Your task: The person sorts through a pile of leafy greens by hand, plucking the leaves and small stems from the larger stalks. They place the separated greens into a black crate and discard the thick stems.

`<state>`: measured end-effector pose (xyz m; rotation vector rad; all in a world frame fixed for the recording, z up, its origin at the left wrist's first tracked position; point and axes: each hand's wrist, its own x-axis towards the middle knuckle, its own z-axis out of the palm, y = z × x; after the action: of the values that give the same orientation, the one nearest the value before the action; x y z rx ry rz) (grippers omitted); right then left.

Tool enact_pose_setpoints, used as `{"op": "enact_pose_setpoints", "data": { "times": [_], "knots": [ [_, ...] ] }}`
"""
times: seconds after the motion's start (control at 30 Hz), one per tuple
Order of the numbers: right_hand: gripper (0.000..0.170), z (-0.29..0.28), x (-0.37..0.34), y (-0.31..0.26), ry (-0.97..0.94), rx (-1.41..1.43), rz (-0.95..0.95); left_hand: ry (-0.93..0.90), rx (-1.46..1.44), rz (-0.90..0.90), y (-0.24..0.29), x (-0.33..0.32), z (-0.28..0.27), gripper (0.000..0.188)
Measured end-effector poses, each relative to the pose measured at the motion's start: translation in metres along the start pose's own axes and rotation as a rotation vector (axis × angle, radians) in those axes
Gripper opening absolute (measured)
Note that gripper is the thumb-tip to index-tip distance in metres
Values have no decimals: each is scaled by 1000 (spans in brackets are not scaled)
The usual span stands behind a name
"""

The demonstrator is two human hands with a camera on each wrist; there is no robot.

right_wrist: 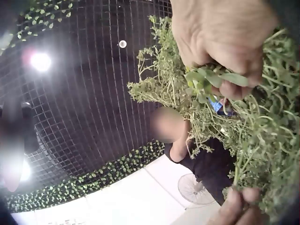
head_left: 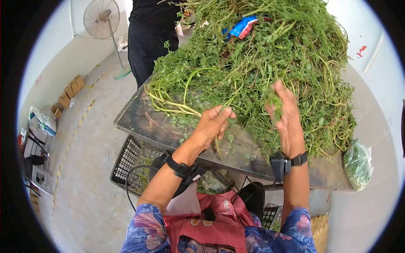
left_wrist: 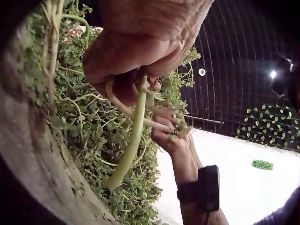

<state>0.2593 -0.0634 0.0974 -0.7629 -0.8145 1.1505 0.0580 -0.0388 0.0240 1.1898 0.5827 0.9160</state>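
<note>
My left hand (head_left: 211,126) pinches a few plant stems over the near edge of the table (head_left: 141,111). In the left wrist view a thick pale green stem (left_wrist: 129,154) hangs out below its curled fingers, beside thinner brownish ones. Farther right, my right hand (head_left: 289,110) holds a small leafy sprig (head_left: 275,105); its rounded leaves (right_wrist: 206,82) poke out from under the fingers in the right wrist view. Both hands are at the front of a large heap of leafy green stems (head_left: 270,71). Longer bare stems (head_left: 168,103) stretch leftward past the left hand.
A blue and red packet (head_left: 244,28) lies on the heap. A bag of greens (head_left: 358,165) sits at the table's right end. Below the left side is a black crate (head_left: 125,158). Beyond the table stand a person in dark clothes (head_left: 145,46) and a fan (head_left: 101,19).
</note>
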Motion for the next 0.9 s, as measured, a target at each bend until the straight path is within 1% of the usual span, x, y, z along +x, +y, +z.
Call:
{"op": "enact_pose_setpoints", "data": {
  "times": [0.07, 0.13, 0.2, 0.27, 0.3, 0.33, 0.43, 0.47, 0.5, 0.53, 0.57, 0.6, 0.63, 0.67, 0.7, 0.73, 0.87, 0.9],
  "knots": [
    [24, 29, 22, -9, 37, -178, -23, 32, -57, 18, 0, -2, -4, 29],
    [22, 41, 56, -10, 11, -210, -53, 56, -89, -51, -2, -4, -10, 27],
    [22, 55, 84, -9, -17, -241, -83, 73, -77, -25, -2, -6, -13, 27],
    [28, 70, 101, -7, 82, -375, -139, 88, -98, -19, -5, -6, -18, 27],
    [33, 78, 103, -9, 123, -424, -104, 102, -100, -3, -4, -7, -18, 28],
    [33, 82, 108, -7, 113, -429, -104, 109, -105, 5, -2, -8, -19, 28],
    [30, 86, 122, -5, 140, -620, 2, 76, -120, -26, 2, -12, -23, 31],
    [30, 82, 122, -3, 143, -622, 8, 62, -160, 8, 4, -13, -24, 32],
    [28, 80, 115, -3, 71, -655, 16, 49, -203, 39, 5, -14, -25, 34],
    [27, 80, 107, -4, -4, -688, 22, 50, -210, 32, 6, -14, -26, 34],
    [25, 77, 95, -2, -79, -720, 42, 44, -189, 56, 7, -14, -28, 34],
    [25, 75, 82, -1, -77, -723, 54, 39, -168, 80, 7, -14, -29, 35],
    [24, 74, 68, 0, -119, -802, 70, 48, -113, 114, 9, -14, -29, 34],
    [24, 70, 57, 2, -161, -878, 81, 51, -114, 106, 9, -14, -31, 34],
    [26, 63, 49, 4, -232, -960, -16, 29, -122, 108, 9, -14, -32, 34],
    [26, 58, 42, 6, -230, -957, -13, 7, -130, 109, 8, -14, -32, 34],
    [21, 45, 20, 7, -281, -966, -42, 12, -78, 130, 9, -15, -26, 33],
    [22, 43, 17, 7, -269, -965, -99, 5, -43, 147, 8, -14, -25, 33]
  ]
}}
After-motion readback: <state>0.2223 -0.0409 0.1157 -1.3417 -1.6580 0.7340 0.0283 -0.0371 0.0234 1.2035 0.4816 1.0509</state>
